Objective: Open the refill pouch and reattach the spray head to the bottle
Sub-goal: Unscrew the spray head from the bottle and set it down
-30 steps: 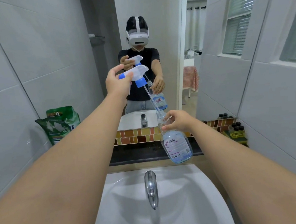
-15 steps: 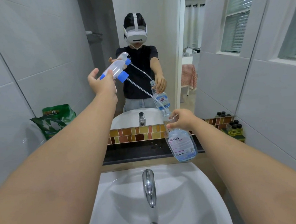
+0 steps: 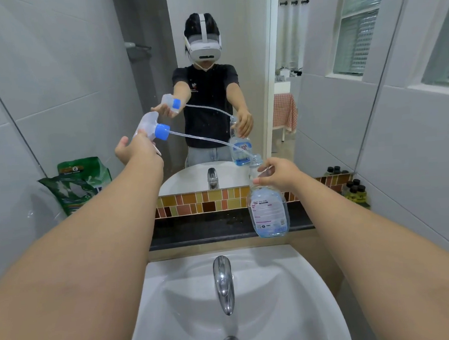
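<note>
Both hands grip parts: left hand (image 3: 137, 152) closes around the white spray head with blue collar (image 3: 153, 127), right hand (image 3: 277, 175) clasps the clear bottle (image 3: 268, 212) neck above the ledge. Head detached, tube tip in neck; green refill pouch (image 3: 82, 185) unopened at ledge's left end.

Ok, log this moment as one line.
left hand: holds spray head | right hand: holds bottle neck | tube tip at bottle mouth | pouch: untouched on ledge
</note>
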